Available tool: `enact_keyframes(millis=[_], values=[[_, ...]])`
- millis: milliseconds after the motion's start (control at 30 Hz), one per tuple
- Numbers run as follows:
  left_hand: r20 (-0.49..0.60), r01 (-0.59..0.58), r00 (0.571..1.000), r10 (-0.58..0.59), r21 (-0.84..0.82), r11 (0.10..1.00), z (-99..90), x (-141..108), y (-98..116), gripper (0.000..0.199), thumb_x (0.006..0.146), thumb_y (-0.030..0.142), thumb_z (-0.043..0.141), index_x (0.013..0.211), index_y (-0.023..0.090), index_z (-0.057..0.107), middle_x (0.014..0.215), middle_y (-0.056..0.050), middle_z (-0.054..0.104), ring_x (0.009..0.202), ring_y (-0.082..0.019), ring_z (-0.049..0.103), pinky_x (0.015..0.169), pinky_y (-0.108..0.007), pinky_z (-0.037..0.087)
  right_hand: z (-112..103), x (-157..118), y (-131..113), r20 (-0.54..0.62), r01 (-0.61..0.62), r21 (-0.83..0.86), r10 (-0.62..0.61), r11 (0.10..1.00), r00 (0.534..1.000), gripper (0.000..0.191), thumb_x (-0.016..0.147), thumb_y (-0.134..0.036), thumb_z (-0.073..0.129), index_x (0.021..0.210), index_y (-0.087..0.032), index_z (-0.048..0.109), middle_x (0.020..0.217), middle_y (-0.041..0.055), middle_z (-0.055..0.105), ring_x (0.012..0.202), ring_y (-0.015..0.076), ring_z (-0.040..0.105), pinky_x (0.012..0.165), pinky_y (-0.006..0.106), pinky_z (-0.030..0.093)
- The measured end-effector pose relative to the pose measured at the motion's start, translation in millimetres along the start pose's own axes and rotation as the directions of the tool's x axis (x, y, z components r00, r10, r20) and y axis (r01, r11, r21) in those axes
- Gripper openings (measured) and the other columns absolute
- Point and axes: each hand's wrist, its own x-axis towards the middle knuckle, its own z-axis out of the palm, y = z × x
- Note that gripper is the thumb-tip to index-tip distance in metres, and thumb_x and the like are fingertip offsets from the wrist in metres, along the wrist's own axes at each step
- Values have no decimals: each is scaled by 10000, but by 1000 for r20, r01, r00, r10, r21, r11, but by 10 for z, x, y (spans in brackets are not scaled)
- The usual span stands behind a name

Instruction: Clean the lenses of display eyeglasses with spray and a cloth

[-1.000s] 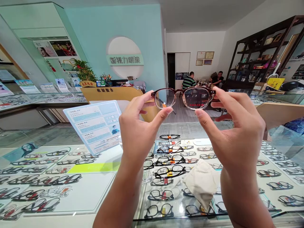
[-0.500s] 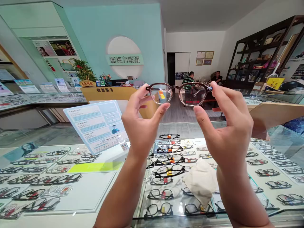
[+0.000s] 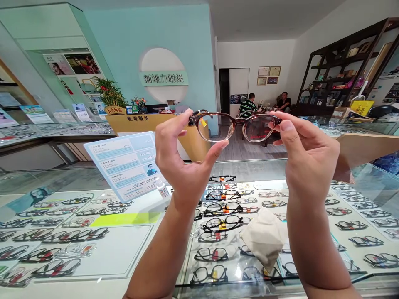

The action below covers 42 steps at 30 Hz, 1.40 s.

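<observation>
A pair of eyeglasses point(image 3: 239, 121) with a brown rim, clear towards the bottom, is held up in front of me above the counter. My left hand point(image 3: 183, 160) is closed on its left end, the index finger at the hinge and the thumb under the left lens. At the right end, my right hand point(image 3: 308, 155) pinches the frame's corner between thumb and fingers. Red lettering shows on the right lens, and a yellow-orange tag shows through the left one. Below the hands, a crumpled beige cloth point(image 3: 264, 238) lies on the glass counter.
Rows of eyeglasses point(image 3: 222, 224) fill the display counter on both sides. A blue-white placard point(image 3: 124, 166) and a small white bottle point(image 3: 162, 189) stand at left. Further back are a wooden cashier desk point(image 3: 149, 124), two seated people point(image 3: 247, 106) and a dark shelf point(image 3: 336, 74).
The eyeglasses have turned and tilted slightly, their right end dipping a little. My right thumb has moved up from below the right lens onto the frame's corner.
</observation>
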Motion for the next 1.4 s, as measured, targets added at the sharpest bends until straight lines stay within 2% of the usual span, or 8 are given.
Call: enact_keyframes(millis=[200, 467, 700, 900, 1067, 1200, 1400], values=[[-5, -51, 999, 50, -60, 997, -16, 28, 27, 776, 756, 699, 889, 1408, 394, 597, 1451, -82, 639, 1413, -365, 578, 1036, -577, 584, -25, 50, 61, 35, -30, 29, 29, 999, 999, 344, 1022, -538, 651, 1215, -294, 798, 1165, 76, 825, 1034, 266, 799, 773, 424, 686], [14, 0, 1000, -1, 18, 1000, -45, 54, 43, 792, 782, 718, 859, 1440, 381, 576, 1468, -86, 629, 1373, -358, 614, 1002, -559, 598, -7, 81, 130, 68, -90, 96, 84, 991, 994, 328, 975, -533, 718, 1163, -280, 807, 1105, 60, 828, 859, 202, 783, 744, 384, 676], [45, 28, 999, -27, -18, 999, -40, 71, 29, 803, 777, 731, 857, 1436, 368, 577, 1488, -87, 602, 1376, -350, 611, 996, -526, 591, 2, 81, 169, 103, -45, 64, 38, 997, 994, 329, 1004, -529, 673, 1188, -285, 797, 1162, 70, 822, 870, 198, 763, 706, 369, 665], [49, 42, 998, -38, -80, 996, -46, 83, -7, 804, 772, 693, 885, 1439, 380, 563, 1492, -84, 595, 1366, -355, 617, 1018, -539, 569, 1, 79, 187, 123, -91, 97, 79, 991, 989, 342, 980, -545, 703, 1181, -286, 800, 1123, 64, 824, 822, 192, 745, 618, 344, 627], [79, 77, 994, -70, -93, 993, -21, 74, -27, 747, 811, 623, 889, 1428, 368, 555, 1483, -84, 602, 1385, -351, 615, 1035, -516, 566, -5, 98, 194, 139, -104, 98, 90, 990, 986, 375, 983, -579, 684, 1186, -283, 790, 1075, 64, 822, 813, 195, 740, 605, 337, 606], [95, 88, 993, -75, -141, 986, 16, 61, -49, 692, 835, 597, 882, 1404, 362, 567, 1451, -85, 624, 1349, -324, 640, 1024, -483, 572, -16, 106, 184, 144, -130, 157, 108, 979, 984, 351, 970, -571, 707, 1161, -290, 791, 1056, 54, 818, 776, 190, 720, 595, 344, 586], [78, 48, 997, -29, -250, 967, 70, 54, -121, 791, 745, 633, 939, 1384, 323, 592, 1413, -87, 635, 1346, -338, 633, 1017, -443, 540, -38, 133, 153, 209, -216, 301, 157, 929, 965, 295, 924, -539, 795, 1082, -290, 791, 997, 35, 812, 669, 141, 646, 525, 303, 518]])
